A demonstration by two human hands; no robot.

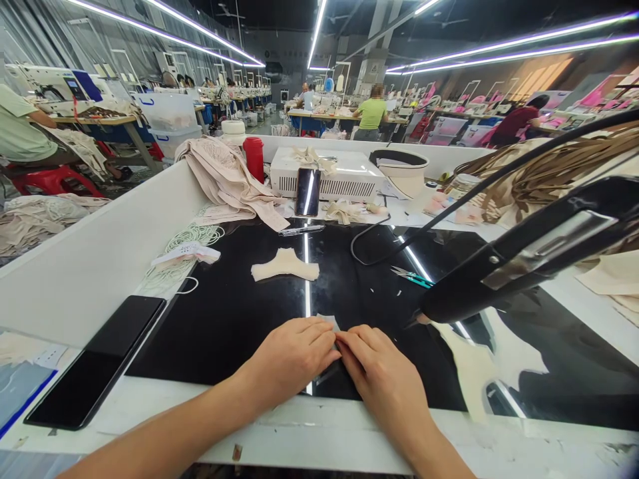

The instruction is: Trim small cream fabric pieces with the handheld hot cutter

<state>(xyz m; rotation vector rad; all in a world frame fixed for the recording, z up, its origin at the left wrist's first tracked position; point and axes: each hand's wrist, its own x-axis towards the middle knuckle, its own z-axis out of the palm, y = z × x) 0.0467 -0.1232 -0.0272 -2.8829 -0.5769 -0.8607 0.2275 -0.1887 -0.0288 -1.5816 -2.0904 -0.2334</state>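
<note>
A small fabric piece is being pinched between left hand and right hand, fingertips together, on the black worktop; scissors are lying nearby.

Factory hall: long ceiling light strips over rows of sewing stations; a white partition borders the glossy black bench; red stool at left.
</note>
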